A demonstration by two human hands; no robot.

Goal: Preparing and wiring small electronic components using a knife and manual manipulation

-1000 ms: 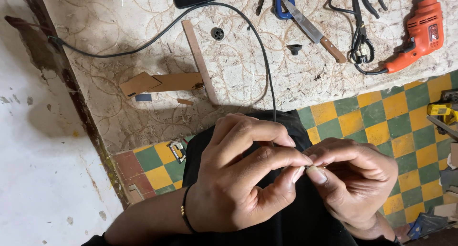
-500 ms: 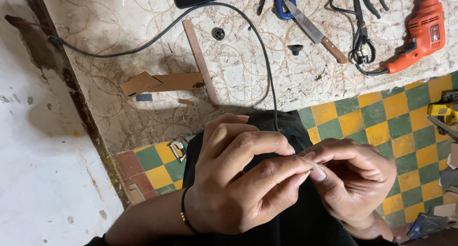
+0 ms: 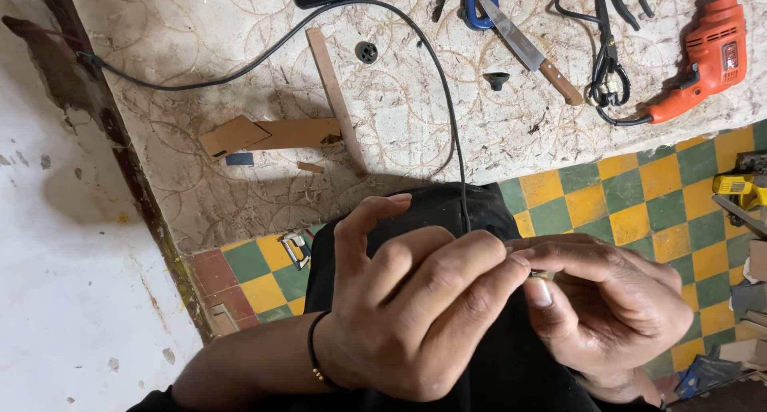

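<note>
Far left lies the pale floor, then the worn surface (image 3: pixel 240 53) with its scribed circles, where a cardboard scrap (image 3: pixel 268 134) and a thin wooden strip (image 3: pixel 335 97) rest flat, out of my way.

My left hand (image 3: pixel 415 316) comes next, a dark bracelet at the wrist, fingers curled over my black-clad knee (image 3: pixel 447 212), which seems to steady the work close to my eyes. Its grip is closed: thumb and forefinger pinch a very small piece (image 3: pixel 537 275) right where the two hands meet. The piece is nearly hidden by my fingertips, so I cannot tell which way it points or how its long axis runs.

A black cable (image 3: pixel 447 101) runs down from the surface to just behind my left fingers.

My right hand (image 3: pixel 607 308) meets the left from the other side, thumb and fingertips pressed on the same small piece, so that grip is closed too.

Above to the right, a knife (image 3: pixel 531 53), black pliers (image 3: pixel 607 53) and an orange drill (image 3: pixel 703 61) lie within reach.
</note>
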